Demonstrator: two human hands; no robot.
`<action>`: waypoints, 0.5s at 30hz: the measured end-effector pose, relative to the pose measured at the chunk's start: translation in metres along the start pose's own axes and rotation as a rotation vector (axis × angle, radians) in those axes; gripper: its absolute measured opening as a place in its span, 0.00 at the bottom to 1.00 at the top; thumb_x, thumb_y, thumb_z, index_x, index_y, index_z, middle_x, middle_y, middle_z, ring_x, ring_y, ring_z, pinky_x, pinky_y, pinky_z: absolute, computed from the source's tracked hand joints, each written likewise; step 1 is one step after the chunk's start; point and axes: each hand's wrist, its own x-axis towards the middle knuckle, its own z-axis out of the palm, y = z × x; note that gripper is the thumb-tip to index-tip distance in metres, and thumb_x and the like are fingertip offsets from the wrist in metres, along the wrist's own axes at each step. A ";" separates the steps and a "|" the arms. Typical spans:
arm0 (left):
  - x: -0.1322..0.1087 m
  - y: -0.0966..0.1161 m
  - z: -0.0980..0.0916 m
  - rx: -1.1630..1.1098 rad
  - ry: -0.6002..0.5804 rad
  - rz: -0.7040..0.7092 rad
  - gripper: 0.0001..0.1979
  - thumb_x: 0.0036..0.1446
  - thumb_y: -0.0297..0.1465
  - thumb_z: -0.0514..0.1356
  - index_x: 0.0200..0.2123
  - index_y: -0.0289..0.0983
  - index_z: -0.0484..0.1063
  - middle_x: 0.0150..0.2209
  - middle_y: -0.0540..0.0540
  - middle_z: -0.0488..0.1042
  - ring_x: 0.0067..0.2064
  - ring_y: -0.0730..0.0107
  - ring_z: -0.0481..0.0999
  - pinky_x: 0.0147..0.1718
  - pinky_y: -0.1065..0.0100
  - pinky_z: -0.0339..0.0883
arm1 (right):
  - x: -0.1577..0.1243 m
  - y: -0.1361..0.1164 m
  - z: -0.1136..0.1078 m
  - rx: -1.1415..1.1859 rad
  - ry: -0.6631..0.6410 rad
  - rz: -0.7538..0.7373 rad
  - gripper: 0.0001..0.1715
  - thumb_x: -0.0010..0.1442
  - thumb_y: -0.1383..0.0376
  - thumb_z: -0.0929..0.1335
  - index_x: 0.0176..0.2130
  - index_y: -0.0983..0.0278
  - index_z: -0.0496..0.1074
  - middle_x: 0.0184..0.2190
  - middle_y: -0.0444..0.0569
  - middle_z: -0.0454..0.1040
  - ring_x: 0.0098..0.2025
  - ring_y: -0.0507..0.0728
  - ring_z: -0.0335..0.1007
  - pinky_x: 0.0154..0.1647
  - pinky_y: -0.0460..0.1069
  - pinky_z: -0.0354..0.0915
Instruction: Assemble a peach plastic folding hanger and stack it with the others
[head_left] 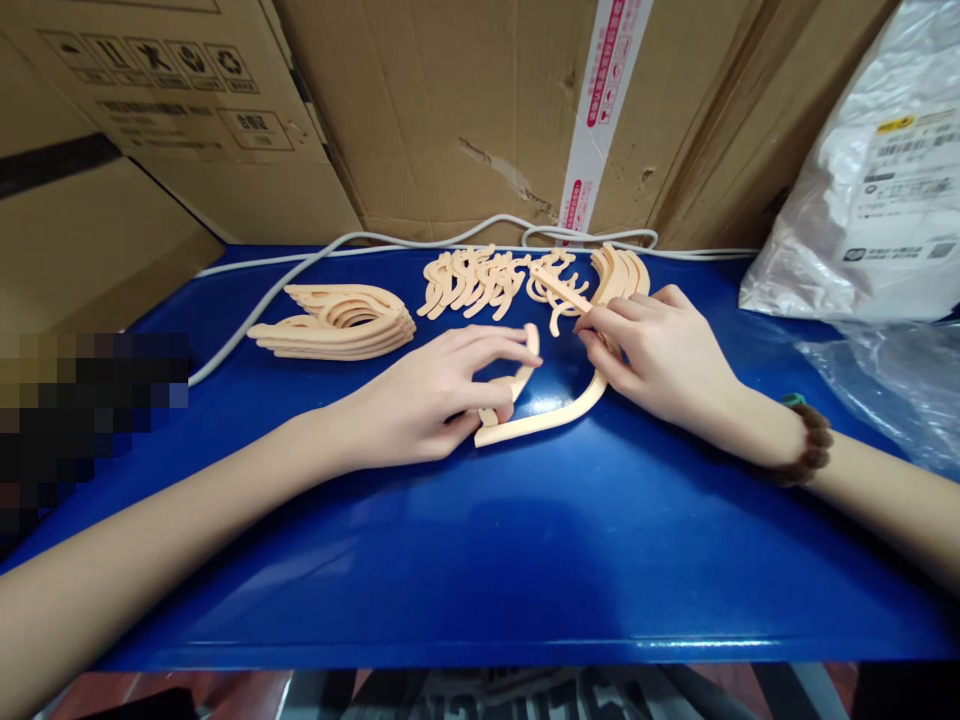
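Strip [544,420], pale and curved, is near the middle of the glossy blue table [480,560]; take it as the dial's centre. Boxes of brown cardboard wall the far side: one [465,110] at 12 o'clock with printed tape [596,110], one [172,100] at 10 with black symbols. What they hold is hidden. At 2 o'clock stands a white plastic bag [825,210], labelled, its contents also hidden. A pale cable [420,242] runs along the back and curves toward 9. A stack [337,345] of flat cut pieces lies at 10, S-shaped pieces [469,285] at 11, small curls [551,285] at 12, and curved pieces [619,270] at 1. The left hand [442,390], at 10, has bent fingers around a short piece [521,378]. The right hand [660,345], at 2, pinches a bar [559,288]; the strip's far end passes behind its fingers, so any joint cannot be told.
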 end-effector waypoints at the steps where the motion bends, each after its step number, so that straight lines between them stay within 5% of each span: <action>1: -0.001 -0.001 0.000 -0.037 0.013 -0.027 0.13 0.56 0.17 0.52 0.34 0.38 0.72 0.60 0.44 0.65 0.63 0.59 0.61 0.60 0.57 0.58 | 0.000 0.000 0.000 0.002 0.001 0.001 0.19 0.68 0.61 0.57 0.39 0.65 0.72 0.31 0.50 0.76 0.33 0.57 0.68 0.37 0.53 0.49; 7: -0.005 -0.003 0.001 -0.110 -0.023 -0.156 0.16 0.55 0.17 0.51 0.35 0.39 0.74 0.45 0.47 0.74 0.45 0.66 0.71 0.41 0.66 0.65 | -0.001 0.001 0.000 0.003 0.020 -0.009 0.18 0.68 0.62 0.57 0.37 0.64 0.73 0.31 0.49 0.77 0.33 0.57 0.69 0.37 0.53 0.49; 15: -0.001 0.004 -0.001 -0.169 -0.018 -0.215 0.05 0.60 0.31 0.58 0.34 0.36 0.71 0.42 0.45 0.74 0.44 0.65 0.71 0.43 0.65 0.65 | -0.002 0.000 0.002 0.008 0.033 -0.011 0.18 0.67 0.61 0.58 0.36 0.64 0.73 0.31 0.49 0.78 0.32 0.56 0.69 0.37 0.53 0.49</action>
